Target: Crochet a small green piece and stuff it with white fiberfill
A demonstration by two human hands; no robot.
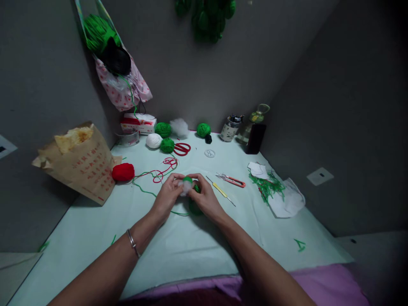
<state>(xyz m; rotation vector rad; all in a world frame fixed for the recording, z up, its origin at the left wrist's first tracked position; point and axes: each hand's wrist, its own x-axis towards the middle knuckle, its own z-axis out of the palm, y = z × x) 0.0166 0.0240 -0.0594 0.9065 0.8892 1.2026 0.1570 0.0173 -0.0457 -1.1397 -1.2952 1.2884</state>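
Note:
Over the middle of the table, my left hand and my right hand meet with bent fingers. Between them is a small green crocheted piece with a tuft of white stuffing at its near side. Both hands grip the piece; the stuffing lies against my left fingers. More green crochet shows partly hidden beneath my right hand. A yellow-handled crochet hook lies just right of my right hand, with orange thread snips beyond it. Green yarn trails leftward from near my hands.
A red yarn ball and a paper bag of food stand at left. Red scissors, green yarn balls and white stuffing sit at the back. Green scraps lie at right; a phone leans behind them.

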